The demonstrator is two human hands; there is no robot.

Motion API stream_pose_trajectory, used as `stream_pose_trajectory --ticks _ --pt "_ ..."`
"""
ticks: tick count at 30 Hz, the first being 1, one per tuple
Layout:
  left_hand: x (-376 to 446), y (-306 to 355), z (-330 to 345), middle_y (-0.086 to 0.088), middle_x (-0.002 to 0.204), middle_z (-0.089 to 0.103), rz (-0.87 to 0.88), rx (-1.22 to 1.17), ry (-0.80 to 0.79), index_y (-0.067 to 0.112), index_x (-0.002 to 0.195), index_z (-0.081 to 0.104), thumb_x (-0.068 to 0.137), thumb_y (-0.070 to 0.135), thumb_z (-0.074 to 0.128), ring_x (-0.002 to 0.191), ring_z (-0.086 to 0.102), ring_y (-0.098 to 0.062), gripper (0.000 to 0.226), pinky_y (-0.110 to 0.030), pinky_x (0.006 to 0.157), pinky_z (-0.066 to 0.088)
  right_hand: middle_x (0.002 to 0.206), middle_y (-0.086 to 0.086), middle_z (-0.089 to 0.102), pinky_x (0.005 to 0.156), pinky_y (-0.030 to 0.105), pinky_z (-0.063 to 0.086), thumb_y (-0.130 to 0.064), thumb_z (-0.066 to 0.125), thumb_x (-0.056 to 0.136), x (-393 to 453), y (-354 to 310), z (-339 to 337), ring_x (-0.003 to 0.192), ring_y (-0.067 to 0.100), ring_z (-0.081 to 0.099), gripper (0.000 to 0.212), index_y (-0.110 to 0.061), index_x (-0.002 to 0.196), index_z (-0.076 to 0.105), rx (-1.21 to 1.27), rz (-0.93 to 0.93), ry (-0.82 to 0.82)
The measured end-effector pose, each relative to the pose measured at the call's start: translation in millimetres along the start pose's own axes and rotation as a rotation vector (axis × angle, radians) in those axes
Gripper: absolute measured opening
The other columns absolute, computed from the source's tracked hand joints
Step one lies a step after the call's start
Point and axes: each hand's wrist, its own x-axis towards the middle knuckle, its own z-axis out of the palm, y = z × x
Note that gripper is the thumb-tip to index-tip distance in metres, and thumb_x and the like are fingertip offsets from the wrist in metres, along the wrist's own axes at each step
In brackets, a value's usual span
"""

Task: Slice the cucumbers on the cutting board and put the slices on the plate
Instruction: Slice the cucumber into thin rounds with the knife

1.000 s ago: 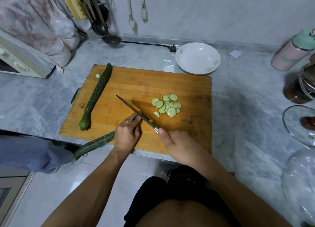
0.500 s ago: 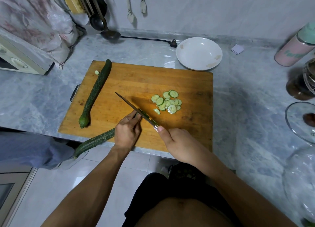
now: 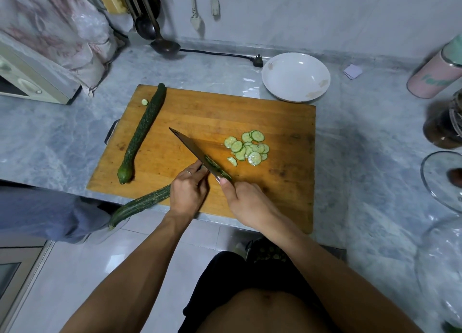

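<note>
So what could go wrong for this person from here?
The left hand pins the cucumber with its fingertips right against the knife blade, so a slip could nick a finger.

Much of that cucumber hangs off the cutting board and past the counter edge; if the hand lets go, it may tip to the floor.

The slices are piling up on the board while the plate sits beyond its far edge, so some could scatter in transfer.

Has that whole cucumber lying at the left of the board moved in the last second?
No. The whole cucumber lies at the same place and angle on the cutting board, its far tip at the back edge.
</note>
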Motion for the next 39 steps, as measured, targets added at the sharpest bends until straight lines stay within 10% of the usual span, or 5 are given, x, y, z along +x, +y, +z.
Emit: stream_pose_trajectory --ticks 13,20,24,31,39 --pt "-2.5 8.1 -6.3 -0.011 0.12 0.069 -0.044 0.141 -0.05 0.014 0.112 0.075 0.079 0.0 0.074 0.098 0.069 -0.032 0.036 -0.038 0.075 0.057 0.05 0.002 0.047 0.053 0.028 0.039 -0.052 0.021 0.105 6.4 23.8 -40.4 0.045 0.016 0.049 0.066 -0.014 0.056 0.044 0.058 0.017 0.088" --pt "1.6 15.6 -13.9 -0.009 0.122 0.069 -0.13 0.041 -0.065 0.013 0.111 0.075 0.085 0.005 0.067 0.102 0.068 -0.031 0.029 -0.039 0.071 0.059 0.068 0.019 0.061 0.068 0.043 0.051 -0.057 0.024 0.102 -3.8 24.3 -41.5 0.066 0.035 0.061 0.078 0.009 0.082 0.061 0.058 -0.058 0.073" --pt "10.4 19.5 -21.7 -0.005 0.127 0.066 -0.223 -0.081 -0.126 0.014 0.117 0.073 0.088 0.01 0.068 0.118 0.059 -0.025 0.029 -0.03 0.096 0.048 0.067 0.023 0.06 0.06 0.04 0.046 -0.056 0.03 0.102 -6.9 32.7 -48.1 0.058 0.025 0.061 0.072 0.003 0.071 0.055 0.02 -0.093 0.049" --pt "22.8 65.7 -55.3 -0.008 0.107 0.069 -0.015 -0.232 0.309 0.004 0.099 0.076 0.085 0.0 0.061 0.103 0.062 -0.018 0.021 -0.028 0.092 0.048 0.063 0.0 0.054 0.054 0.039 0.043 -0.056 0.047 0.097 -17.7 65.8 -61.2 0.057 0.019 0.054 0.046 -0.019 0.07 0.048 -0.272 -0.156 0.118" --pt "58.4 88.7 -47.4 -0.001 0.121 0.064 0.075 0.003 -0.592 0.019 0.112 0.071 0.087 0.012 0.057 0.117 0.055 -0.022 0.03 -0.034 0.098 0.046 0.081 0.0 0.065 0.061 0.034 0.049 -0.063 0.043 0.095 -26.6 77.5 -63.9 0.069 0.02 0.061 0.051 -0.015 0.096 0.059 -0.553 -0.251 0.142"
